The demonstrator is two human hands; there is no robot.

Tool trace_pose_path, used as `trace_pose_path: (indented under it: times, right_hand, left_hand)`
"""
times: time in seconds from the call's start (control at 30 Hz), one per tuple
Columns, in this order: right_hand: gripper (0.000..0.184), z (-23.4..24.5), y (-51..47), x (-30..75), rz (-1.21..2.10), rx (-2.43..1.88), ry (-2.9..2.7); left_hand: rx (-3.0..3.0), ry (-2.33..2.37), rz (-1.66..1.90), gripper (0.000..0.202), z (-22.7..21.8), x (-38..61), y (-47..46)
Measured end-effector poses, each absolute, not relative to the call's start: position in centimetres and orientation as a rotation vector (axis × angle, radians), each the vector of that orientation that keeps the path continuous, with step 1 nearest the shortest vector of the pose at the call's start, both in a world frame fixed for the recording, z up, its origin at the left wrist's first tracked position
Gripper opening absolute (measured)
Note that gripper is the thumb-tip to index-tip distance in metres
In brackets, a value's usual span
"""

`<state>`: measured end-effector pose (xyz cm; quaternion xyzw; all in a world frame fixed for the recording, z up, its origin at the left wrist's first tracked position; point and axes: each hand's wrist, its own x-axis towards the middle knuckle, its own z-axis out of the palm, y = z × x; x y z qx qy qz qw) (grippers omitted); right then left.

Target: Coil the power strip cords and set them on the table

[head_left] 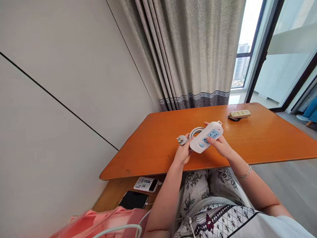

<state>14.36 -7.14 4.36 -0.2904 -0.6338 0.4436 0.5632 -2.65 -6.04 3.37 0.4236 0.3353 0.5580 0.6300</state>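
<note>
Both my hands hold a white power strip with blue sockets above the near edge of an orange wooden table. My left hand is closed around the strip's lower end and its coiled white cord. The white plug sticks out to the left of that hand. My right hand grips the strip from the right, thumb on its face. A bracelet sits on my right wrist.
A beige power strip lies at the table's far side near the grey curtain. Below the table, a white power bank and a black phone rest on a wooden surface. A pink bag sits at bottom left.
</note>
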Motion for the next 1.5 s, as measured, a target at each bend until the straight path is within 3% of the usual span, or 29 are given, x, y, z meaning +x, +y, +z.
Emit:
trace_pose_path:
  times: [0.13, 0.27, 0.53, 0.77, 1.03, 1.33, 1.5]
  right_hand:
    - [0.068, 3.6, -6.0, 14.8, 1.350, -0.718, -1.343]
    - [0.046, 2.7, -5.4, 14.7, 1.411, -0.793, -1.122]
    - [0.046, 0.8, -4.6, 14.2, 1.379, -0.823, -0.768]
    - [0.045, -0.9, -4.1, 15.4, 1.199, -0.830, -0.560]
    - [0.044, -2.0, -4.9, 16.3, 1.212, -0.851, -0.539]
    - [0.052, -2.5, -5.5, 15.6, 1.323, -0.846, -0.559]
    - [0.047, -2.5, -5.3, 15.5, 1.287, -0.829, -0.554]
  left_hand:
    - [0.877, 0.814, 1.224, 0.047, 2.5, -2.8, -5.0]
    - [0.833, 0.786, 1.168, 0.049, 1.4, -2.9, -4.4]
    - [0.794, 0.673, 1.151, 0.064, 0.2, -1.6, -3.7]
    - [0.762, 0.628, 1.224, 0.053, -2.0, 1.2, -4.2]
    - [0.606, 0.603, 1.286, 0.035, -2.6, 3.5, -4.0]
    - [0.662, 0.740, 1.352, 0.046, -2.7, 3.1, -3.7]
    - [0.647, 0.681, 1.365, 0.043, -3.0, 3.1, -3.5]
